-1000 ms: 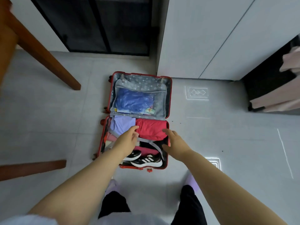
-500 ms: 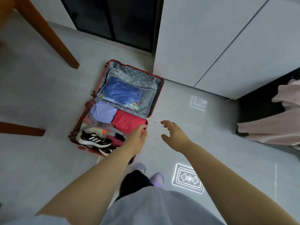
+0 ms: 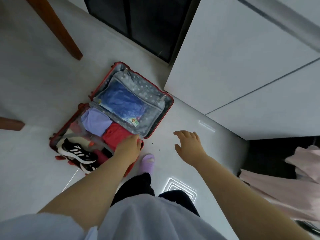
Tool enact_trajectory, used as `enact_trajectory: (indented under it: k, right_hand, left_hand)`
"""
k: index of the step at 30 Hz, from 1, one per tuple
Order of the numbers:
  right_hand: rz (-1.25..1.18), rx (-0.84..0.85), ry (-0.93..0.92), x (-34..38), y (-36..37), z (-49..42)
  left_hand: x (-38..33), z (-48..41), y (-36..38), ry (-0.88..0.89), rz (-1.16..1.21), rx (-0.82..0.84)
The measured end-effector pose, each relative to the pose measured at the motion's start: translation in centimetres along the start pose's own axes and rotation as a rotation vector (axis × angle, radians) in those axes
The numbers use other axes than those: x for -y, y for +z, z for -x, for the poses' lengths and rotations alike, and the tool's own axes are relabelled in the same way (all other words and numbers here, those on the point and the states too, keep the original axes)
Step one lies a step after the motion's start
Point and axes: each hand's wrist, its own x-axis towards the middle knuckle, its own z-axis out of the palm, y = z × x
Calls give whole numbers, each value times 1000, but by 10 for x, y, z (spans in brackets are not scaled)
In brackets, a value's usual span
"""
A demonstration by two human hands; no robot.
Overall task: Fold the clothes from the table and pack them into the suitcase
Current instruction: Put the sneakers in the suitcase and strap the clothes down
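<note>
**Entry: red suitcase, open on the floor, part packed.**

- Contents, base half: folded lilac garment at the far-left corner of the suitcase. A folded red garment touches it on the suitcase's right side. A pair of black sneakers lies at the near end.
- Contents, lid half: blue bundle behind the mesh pocket.
- Left hand: resting on the near-right corner of the red garment, at the suitcase's right rim. The fingers bend down out of sight, so whether they pinch the cloth or only press it cannot be told.
- Right hand: fingers spread and relaxed, holding nothing, over bare floor well to the right of the suitcase.
- Change noted: a second ago both hands lay on the red garment inside the suitcase. The right hand has since come away to the right, and the view has swung the same way. The left hand stays on the cloth.
- Reading: the red garment looks settled in place (the left hand probably gives a last press). The person is probably turning to fetch the next piece.
- Outstanding: pink clothes, far to the right of the suitcase and unfolded, are likely next. The task is judged mid-way.
</note>
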Motion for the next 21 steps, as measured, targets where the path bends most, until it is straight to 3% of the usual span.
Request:
enact_trajectory:
  k: [7, 14, 21]
  right_hand:
    - [111, 106, -91, -29, -48, -81]
    - [339, 167, -348, -66, -71, -180]
    - [415, 243, -509, -113, -44, -279]
  left_hand:
    - [-24, -60, -34, -49, -85, -75]
    - [-42, -108, -9, -243, -192, -63]
    - [-65, -190, 46, -321, -20, -97]
